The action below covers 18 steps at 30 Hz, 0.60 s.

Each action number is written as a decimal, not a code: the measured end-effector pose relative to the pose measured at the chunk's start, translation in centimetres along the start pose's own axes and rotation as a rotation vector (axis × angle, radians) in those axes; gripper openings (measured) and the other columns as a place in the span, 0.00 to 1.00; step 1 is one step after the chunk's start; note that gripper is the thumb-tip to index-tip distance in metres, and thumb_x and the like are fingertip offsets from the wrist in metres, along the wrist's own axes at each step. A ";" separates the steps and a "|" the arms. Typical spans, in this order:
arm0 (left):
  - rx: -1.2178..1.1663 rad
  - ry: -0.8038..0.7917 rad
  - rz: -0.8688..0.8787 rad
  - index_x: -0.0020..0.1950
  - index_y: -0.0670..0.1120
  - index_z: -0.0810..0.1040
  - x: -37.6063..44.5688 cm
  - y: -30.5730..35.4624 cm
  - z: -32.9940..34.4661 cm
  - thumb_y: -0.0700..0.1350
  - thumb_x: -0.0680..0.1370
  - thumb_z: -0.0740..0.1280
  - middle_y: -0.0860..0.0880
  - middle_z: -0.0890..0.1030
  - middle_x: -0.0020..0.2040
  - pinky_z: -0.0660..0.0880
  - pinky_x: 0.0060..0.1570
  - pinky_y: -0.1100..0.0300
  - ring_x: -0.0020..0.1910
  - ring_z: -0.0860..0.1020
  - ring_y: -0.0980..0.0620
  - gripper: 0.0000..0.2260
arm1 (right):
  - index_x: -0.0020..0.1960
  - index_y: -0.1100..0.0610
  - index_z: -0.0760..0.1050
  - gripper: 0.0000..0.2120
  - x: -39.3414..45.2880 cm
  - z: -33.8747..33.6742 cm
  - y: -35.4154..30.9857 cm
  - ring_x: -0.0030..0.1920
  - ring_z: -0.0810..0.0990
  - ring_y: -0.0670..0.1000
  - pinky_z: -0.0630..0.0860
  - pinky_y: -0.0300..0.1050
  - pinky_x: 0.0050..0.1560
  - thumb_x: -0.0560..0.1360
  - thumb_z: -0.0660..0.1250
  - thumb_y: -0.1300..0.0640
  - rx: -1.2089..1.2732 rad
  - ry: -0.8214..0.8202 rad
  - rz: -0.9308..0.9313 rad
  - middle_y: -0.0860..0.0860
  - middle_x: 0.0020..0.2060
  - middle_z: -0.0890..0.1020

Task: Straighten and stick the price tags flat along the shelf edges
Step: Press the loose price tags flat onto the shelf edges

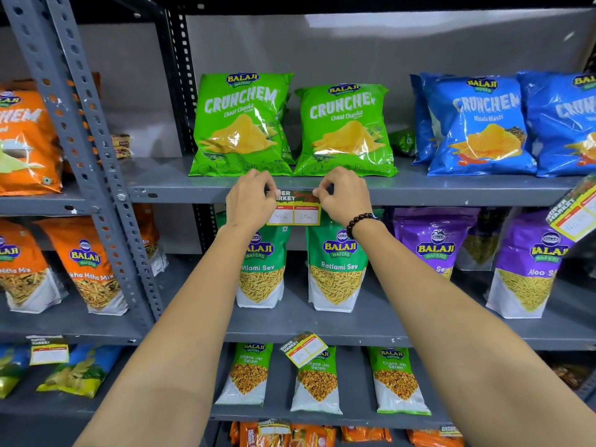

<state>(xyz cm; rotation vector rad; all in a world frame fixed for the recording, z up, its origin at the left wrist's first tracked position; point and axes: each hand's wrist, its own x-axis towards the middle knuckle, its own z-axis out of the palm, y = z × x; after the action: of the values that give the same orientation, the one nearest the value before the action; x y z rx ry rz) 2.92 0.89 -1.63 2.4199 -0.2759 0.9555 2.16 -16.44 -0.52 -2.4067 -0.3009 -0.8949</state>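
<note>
A yellow-bordered price tag (294,210) hangs level on the front edge of the grey shelf (180,195), below two green Crunchem bags (240,124). My left hand (250,201) pinches the tag's upper left corner against the edge. Its upper right corner is pinched by my right hand (345,196), which has a bead bracelet on the wrist. Another tag (303,348) hangs tilted on the shelf edge two levels down. A third tag (577,208) sits crooked at the far right. At the lower left a fourth tag (49,350) hangs nearly level.
Blue Crunchem bags (477,127) stand right of the green ones, orange bags (25,140) at left. Green Ratlami Sev pouches (337,262) and purple pouches (433,243) fill the shelf below. A perforated grey upright (87,150) divides the two racks.
</note>
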 end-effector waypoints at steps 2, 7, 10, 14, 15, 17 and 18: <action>0.011 0.024 -0.012 0.42 0.45 0.76 -0.1 0.2 0.1 0.43 0.76 0.65 0.45 0.79 0.48 0.67 0.41 0.56 0.49 0.76 0.45 0.04 | 0.34 0.59 0.76 0.10 0.0 0.1 -0.2 0.45 0.76 0.57 0.70 0.54 0.54 0.73 0.68 0.57 0.001 0.013 0.014 0.56 0.41 0.81; 0.024 0.067 -0.015 0.43 0.44 0.74 -0.2 0.4 0.6 0.43 0.76 0.66 0.45 0.78 0.47 0.68 0.40 0.55 0.47 0.76 0.44 0.04 | 0.38 0.60 0.74 0.09 -0.4 0.8 0.0 0.46 0.74 0.59 0.69 0.52 0.52 0.74 0.65 0.56 -0.037 0.050 -0.012 0.57 0.44 0.79; 0.054 0.084 0.003 0.44 0.43 0.74 -0.2 0.3 0.8 0.43 0.76 0.65 0.44 0.78 0.47 0.67 0.39 0.56 0.47 0.75 0.44 0.04 | 0.40 0.61 0.73 0.08 -0.5 1.2 0.2 0.47 0.74 0.59 0.68 0.52 0.51 0.75 0.65 0.56 -0.040 0.067 -0.020 0.58 0.44 0.78; 0.066 0.090 -0.012 0.45 0.43 0.74 -0.2 0.5 0.8 0.42 0.75 0.64 0.44 0.78 0.47 0.67 0.39 0.56 0.48 0.76 0.43 0.02 | 0.40 0.60 0.73 0.08 -0.4 1.3 0.4 0.47 0.74 0.59 0.67 0.51 0.51 0.75 0.65 0.56 -0.028 0.081 -0.022 0.57 0.44 0.78; 0.060 0.089 -0.020 0.45 0.43 0.73 -0.2 0.5 0.8 0.42 0.75 0.65 0.44 0.78 0.48 0.67 0.39 0.56 0.48 0.76 0.43 0.03 | 0.40 0.60 0.73 0.08 -0.4 1.3 0.4 0.48 0.74 0.59 0.67 0.51 0.51 0.74 0.65 0.56 -0.022 0.091 -0.025 0.57 0.44 0.78; 0.023 0.081 -0.039 0.48 0.44 0.73 -0.2 0.5 0.7 0.44 0.74 0.67 0.46 0.79 0.49 0.66 0.41 0.56 0.50 0.76 0.44 0.07 | 0.43 0.59 0.72 0.09 -0.4 1.5 0.6 0.48 0.74 0.58 0.67 0.52 0.52 0.74 0.66 0.53 0.017 0.116 -0.022 0.56 0.44 0.79; 0.006 0.071 -0.044 0.50 0.45 0.72 -0.2 0.5 0.7 0.48 0.73 0.68 0.47 0.79 0.51 0.66 0.42 0.55 0.51 0.76 0.45 0.10 | 0.46 0.59 0.72 0.12 -0.3 1.5 0.6 0.48 0.74 0.57 0.67 0.52 0.52 0.73 0.67 0.50 0.036 0.127 -0.019 0.55 0.44 0.79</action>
<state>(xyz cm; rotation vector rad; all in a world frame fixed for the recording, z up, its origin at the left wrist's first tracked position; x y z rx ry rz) 2.99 0.11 -1.98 2.3814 -0.1936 1.0210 2.92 -16.07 -1.92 -2.3059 -0.2891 -1.0367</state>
